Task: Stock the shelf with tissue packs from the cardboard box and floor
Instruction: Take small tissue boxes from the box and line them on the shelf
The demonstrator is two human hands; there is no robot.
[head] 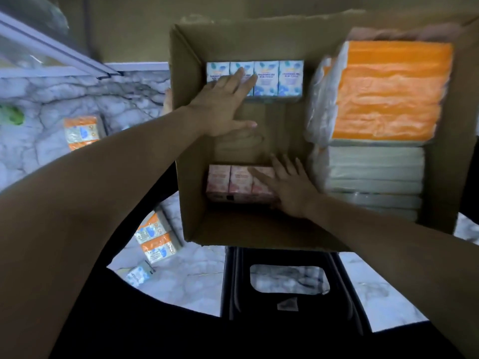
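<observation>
Tissue packs sat inside open cardboard box (191, 141): row of blue mini packs (267, 79) along far wall, pink packs (230, 181) near front, bare brown base between. Filled right side with large orange-wrapped bundle (388, 92) over white stacked bundle (373, 177), both in crinkled plastic. Left hand (223, 104) spread flat, fingers straight, reaching over blue row. Right hand (287, 185) open too, fingers resting on pink packs. Lay loose on marbled white floor (77, 99) at left: orange-and-blue packs (156, 237). Stood below box: black plastic stool (287, 286).
</observation>
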